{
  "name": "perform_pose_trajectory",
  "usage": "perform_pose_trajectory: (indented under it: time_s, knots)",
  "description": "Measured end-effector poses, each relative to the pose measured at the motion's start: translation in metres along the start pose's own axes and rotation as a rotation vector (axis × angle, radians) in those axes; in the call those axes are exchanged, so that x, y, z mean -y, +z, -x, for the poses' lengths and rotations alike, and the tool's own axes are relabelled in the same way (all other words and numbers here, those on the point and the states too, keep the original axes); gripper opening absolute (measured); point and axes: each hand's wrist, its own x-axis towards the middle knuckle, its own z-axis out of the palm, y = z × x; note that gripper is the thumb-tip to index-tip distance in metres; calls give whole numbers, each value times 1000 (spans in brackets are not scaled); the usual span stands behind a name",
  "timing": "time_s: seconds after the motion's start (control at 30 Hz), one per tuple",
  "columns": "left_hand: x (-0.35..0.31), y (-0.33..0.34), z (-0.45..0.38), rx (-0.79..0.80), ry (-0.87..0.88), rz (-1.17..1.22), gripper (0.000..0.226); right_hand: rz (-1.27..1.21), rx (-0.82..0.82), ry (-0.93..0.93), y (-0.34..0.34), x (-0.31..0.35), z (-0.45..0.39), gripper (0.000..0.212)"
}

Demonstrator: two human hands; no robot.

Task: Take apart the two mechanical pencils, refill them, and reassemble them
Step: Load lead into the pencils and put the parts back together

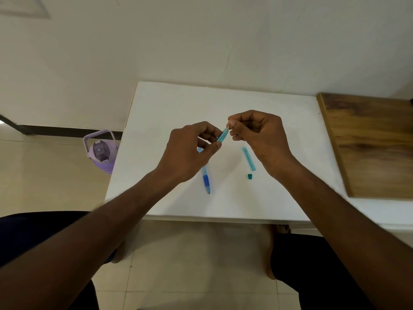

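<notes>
Pencils lie in parts over a white table [169, 104]. One teal pencil [222, 135] is held up above the tabletop, tilted, between both hands. The left hand [190, 151] grips its lower end, thumb and fingers curled round the barrel. The right hand [257, 135] pinches the upper tip with thumb and forefinger, its other fingers curled in; what sits under those fingertips is too small to tell. A blue pencil [206, 179] lies flat on the table below the left hand, its darker grip and point toward the near edge and its far end hidden behind the hand. A pale teal tube [248, 158] lies on the table just beside the right wrist, running away from the near edge. A small dark teal cap [250, 176] sits alone just by the tube's near end, apart from it. A wooden board [368, 142] rests at the table's right side. A purple bottle [101, 151] stands on the floor left of the table.
</notes>
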Motion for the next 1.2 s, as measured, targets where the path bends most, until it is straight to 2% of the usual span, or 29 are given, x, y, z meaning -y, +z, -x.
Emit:
perform_pose_trajectory:
  time_s: [0.23,0.37,0.57,0.7,0.83,0.9,1.03,1.2]
  knots:
    - [-1,1,-1,34,-29,-2,18,35,43,10,-2,-2,-2,8]
    - [-7,6,-4,32,-69,71,16,-75,53,89,-5,-1,-3,10]
    - [-12,15,-8,24,-82,115,15,-111,78,86,-14,2,-3,9]
    - [-12,22,-6,41,-164,177,15,25,79,62,-14,1,0,12]
    - [-10,25,-8,36,-319,297,24,117,71,72,-11,0,-1,27]
    - [-6,27,-11,13,-389,246,29,236,23,54,-13,-2,-4,31]
    - [3,32,-14,0,-416,107,34,765,15,-50,-32,-12,-9,10]
    - [7,43,-17,45,-354,-49,49,898,53,95,-38,-34,-12,21]
